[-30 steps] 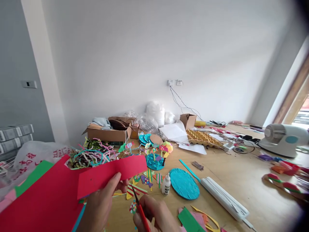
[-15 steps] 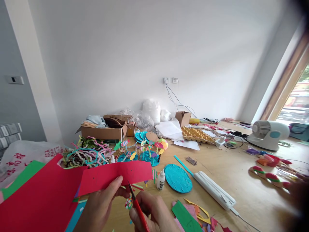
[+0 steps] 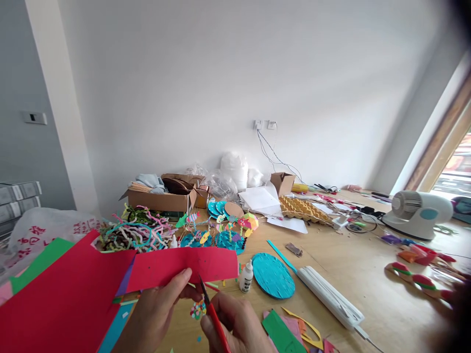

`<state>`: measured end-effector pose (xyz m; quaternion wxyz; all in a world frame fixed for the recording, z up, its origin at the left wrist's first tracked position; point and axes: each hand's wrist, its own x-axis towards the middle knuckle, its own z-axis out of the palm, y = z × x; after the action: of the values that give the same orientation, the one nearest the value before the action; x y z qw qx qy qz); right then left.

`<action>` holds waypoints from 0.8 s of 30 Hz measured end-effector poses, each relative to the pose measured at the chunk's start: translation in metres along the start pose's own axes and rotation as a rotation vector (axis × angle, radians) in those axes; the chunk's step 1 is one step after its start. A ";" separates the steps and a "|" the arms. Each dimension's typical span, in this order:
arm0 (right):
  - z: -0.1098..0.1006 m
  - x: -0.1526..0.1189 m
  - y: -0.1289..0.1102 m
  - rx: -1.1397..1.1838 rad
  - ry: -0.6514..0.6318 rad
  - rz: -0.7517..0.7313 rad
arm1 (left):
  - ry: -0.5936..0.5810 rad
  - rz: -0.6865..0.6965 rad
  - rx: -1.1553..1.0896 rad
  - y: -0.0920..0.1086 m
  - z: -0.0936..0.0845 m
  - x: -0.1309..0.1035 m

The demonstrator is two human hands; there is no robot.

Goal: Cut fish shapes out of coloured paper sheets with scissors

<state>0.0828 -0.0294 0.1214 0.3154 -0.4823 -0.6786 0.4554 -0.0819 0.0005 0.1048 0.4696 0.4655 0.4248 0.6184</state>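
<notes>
A red paper strip (image 3: pixel 162 269) with small dark marks is pinched in my left hand (image 3: pixel 162 306), thumb on top, fingers beneath. My right hand (image 3: pixel 235 326) grips red-handled scissors (image 3: pixel 215 318), whose dark blades point up at the strip's lower edge, close to my left fingertips. How far the blades are apart is hard to tell. A large red sheet (image 3: pixel 62 299) lies at the left, over green paper (image 3: pixel 44 262) and blue paper (image 3: pixel 115 328). Just right of the strip stands a white glue bottle (image 3: pixel 246 277), beside a round blue disc (image 3: pixel 273 275).
Behind the strip are fuzzy coloured stems (image 3: pixel 136 233), small fish decorations (image 3: pixel 221 228) and a cardboard box (image 3: pixel 162 200). A white power strip (image 3: pixel 331 296), paper scraps (image 3: pixel 281 331) and a white fan (image 3: pixel 419 213) are to the right.
The view has shifted slightly, so most things appear a little further right. The red strip is tilted less. Both hands keep their holds on the strip and scissors.
</notes>
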 end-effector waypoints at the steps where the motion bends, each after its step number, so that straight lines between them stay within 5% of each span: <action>1: 0.000 0.000 0.002 -0.010 0.001 -0.011 | -0.007 0.004 -0.001 -0.001 0.000 0.000; 24: 0.010 0.011 0.028 0.046 0.052 -0.121 | -0.072 0.028 0.102 -0.001 0.005 -0.004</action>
<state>0.0809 -0.0190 0.0922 0.3708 -0.4448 -0.6875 0.4382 -0.0761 -0.0030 0.1045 0.4517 0.5166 0.4320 0.5852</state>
